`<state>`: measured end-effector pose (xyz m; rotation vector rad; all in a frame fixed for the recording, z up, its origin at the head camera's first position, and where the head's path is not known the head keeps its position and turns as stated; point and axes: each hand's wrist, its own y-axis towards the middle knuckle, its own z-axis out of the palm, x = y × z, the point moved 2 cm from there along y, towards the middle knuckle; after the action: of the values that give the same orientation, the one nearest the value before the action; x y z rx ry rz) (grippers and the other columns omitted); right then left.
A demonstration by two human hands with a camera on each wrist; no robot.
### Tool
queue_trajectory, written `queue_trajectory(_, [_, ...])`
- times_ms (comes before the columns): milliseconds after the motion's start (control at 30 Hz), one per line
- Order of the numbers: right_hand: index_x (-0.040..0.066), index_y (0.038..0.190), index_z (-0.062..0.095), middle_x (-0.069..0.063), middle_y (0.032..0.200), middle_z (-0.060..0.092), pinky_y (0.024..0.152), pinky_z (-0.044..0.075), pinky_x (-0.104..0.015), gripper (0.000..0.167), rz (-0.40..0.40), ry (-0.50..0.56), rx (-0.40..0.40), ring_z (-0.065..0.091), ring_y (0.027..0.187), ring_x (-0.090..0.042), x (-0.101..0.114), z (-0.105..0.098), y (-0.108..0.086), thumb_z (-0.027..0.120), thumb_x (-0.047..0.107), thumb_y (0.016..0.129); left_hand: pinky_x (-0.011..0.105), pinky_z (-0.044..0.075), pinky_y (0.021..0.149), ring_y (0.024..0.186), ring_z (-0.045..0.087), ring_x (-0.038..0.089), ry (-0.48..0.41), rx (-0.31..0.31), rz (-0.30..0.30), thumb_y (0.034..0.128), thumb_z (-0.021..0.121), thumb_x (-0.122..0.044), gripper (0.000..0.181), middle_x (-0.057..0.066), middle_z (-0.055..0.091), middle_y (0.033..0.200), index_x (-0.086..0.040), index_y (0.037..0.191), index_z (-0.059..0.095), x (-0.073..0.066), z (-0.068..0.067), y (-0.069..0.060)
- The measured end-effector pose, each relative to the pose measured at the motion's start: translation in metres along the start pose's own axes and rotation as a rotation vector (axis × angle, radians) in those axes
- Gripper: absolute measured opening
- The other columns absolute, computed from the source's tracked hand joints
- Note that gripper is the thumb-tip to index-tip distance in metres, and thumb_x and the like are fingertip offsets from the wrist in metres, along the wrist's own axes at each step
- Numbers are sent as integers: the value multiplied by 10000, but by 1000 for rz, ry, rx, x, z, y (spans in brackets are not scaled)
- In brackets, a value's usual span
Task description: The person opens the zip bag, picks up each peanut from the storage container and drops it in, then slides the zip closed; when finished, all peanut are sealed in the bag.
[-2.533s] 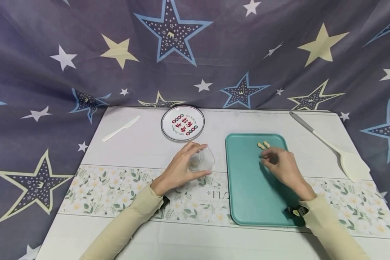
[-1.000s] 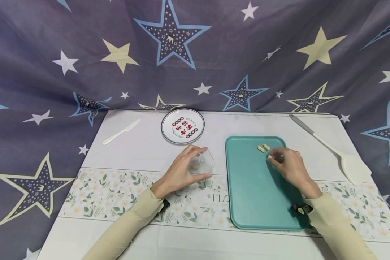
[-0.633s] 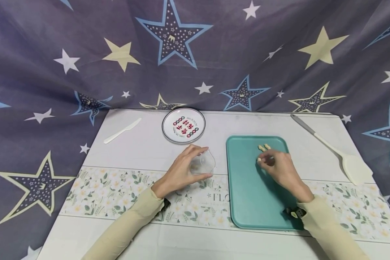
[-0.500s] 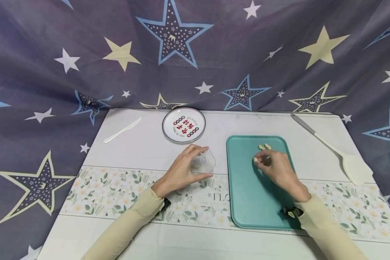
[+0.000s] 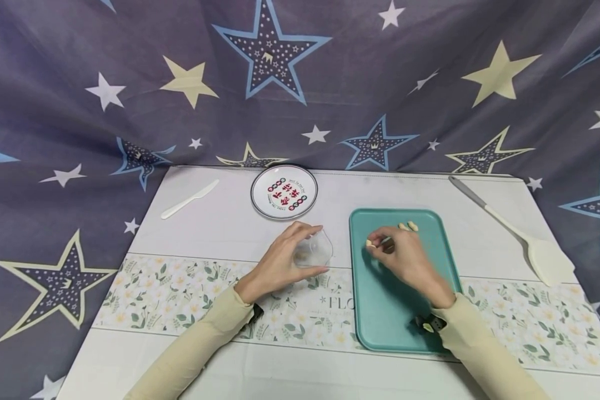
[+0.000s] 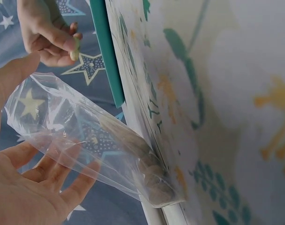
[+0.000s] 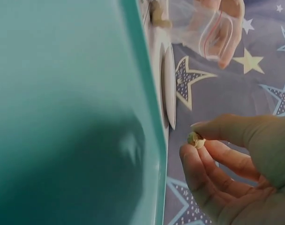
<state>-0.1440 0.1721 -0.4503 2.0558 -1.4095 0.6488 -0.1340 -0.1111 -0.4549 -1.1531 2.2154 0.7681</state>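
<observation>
My left hand [image 5: 277, 258] grips a clear zip bag [image 5: 317, 250] by its mouth, thumb on one side and fingers on the other. The bag stands on the table with its mouth spread, and several peanuts [image 6: 154, 180] lie at its bottom in the left wrist view. Between thumb and fingertips my right hand [image 5: 405, 258] pinches one peanut [image 7: 196, 139]. That hand hovers over the left part of the green tray [image 5: 367, 316], apart from the bag. Two more peanuts [image 5: 408, 226] lie near the tray's far edge, partly behind the right hand.
A white plate [image 5: 284, 192] with red lettering sits behind the bag. Far left lies a white plastic knife [image 5: 190, 199]. To the tray's right is a white spatula [image 5: 545, 255] with a grey handle. A star-patterned curtain [image 5: 360, 66] hangs behind the table.
My right hand has moved left across the tray toward the bag, carrying the pinched peanut away from the two on the tray. The left hand and the bag have stayed in place.
</observation>
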Motion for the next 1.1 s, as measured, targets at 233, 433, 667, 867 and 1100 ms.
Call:
queue_trajectory(233, [38,1035,760,-83,886,761,690,612,-237,151,-19,62,35,713,751,-129,16,10,5,807,56,893,404,546,1040,1181,625,253,5,-1,3,788,917,-411,879,86,605,1364,-144,1526,519,0,0,0])
queue_trajectory(433, [59,1037,772,-65,882,776,690,622,-246,164,-50,117,40,718,750,-120,36,19,8,824,64,881,404,550,1034,1179,624,250,8,0,11,795,909,-421,872,94,607,1363,-145,1525,518,0,0,-1])
queue_trajectory(667, [66,1034,777,-44,877,770,690,629,-256,169,-117,173,30,702,761,-110,57,29,12,833,82,876,408,557,1010,1163,630,266,-4,-2,19,791,913,-417,880,99,610,1355,-128,1523,518,0,1,-1])
queue_trajectory(867, [68,1043,776,-48,897,762,679,626,-257,164,-155,184,42,698,774,-119,66,36,15,822,84,886,397,549,1012,1179,623,257,-3,-6,19,788,918,-403,872,66,605,1354,-128,1516,526,-1,2,-2])
queue_trajectory(1100, [62,1026,778,-57,892,763,669,628,-264,143,-157,187,73,703,760,-125,68,41,15,820,85,891,394,552,1002,1167,618,241,12,-5,22,799,910,-402,862,81,609,1351,-120,1516,524,-2,0,-2])
